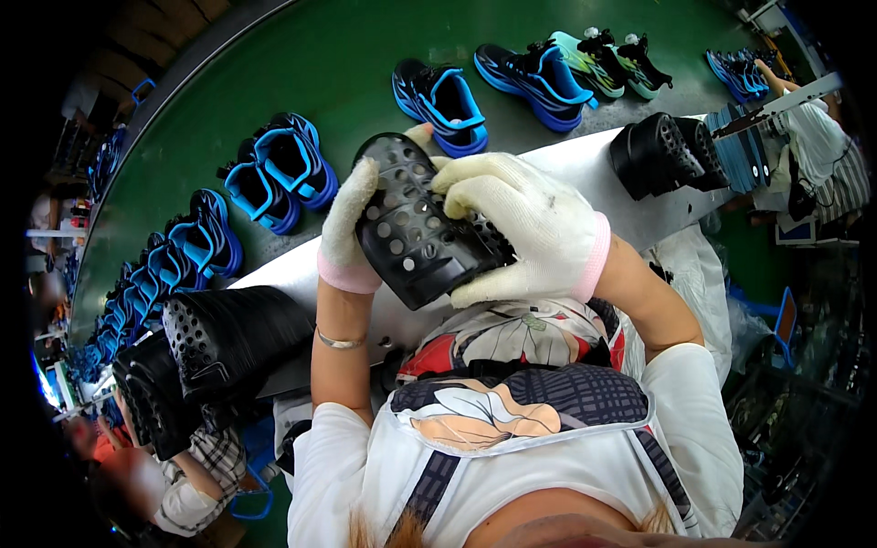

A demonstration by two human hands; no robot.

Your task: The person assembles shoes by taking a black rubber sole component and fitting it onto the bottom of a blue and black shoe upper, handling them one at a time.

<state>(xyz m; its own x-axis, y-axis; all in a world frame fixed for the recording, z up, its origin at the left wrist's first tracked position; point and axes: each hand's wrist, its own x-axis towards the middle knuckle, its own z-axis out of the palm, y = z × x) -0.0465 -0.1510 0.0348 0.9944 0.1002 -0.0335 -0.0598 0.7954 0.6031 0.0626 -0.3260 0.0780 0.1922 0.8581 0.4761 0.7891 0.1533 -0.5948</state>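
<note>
In front of my chest I hold a black plastic shoe insert, curved and dotted with round holes. My left hand, in a white knit glove with a pink cuff, grips its left side; most of those fingers are hidden behind it, and one bare fingertip shows above its top edge. My right hand, gloved the same way, is closed around the right side with bent fingers on the upper edge and the thumb low. Another dark perforated part shows under the right palm; I cannot tell if it is separate.
Blue-and-black sneakers stand in pairs along the green conveyor belt, with a mint-green pair farther right. Nested black inserts lie at left, more at right on the white ledge. Other people work at both sides.
</note>
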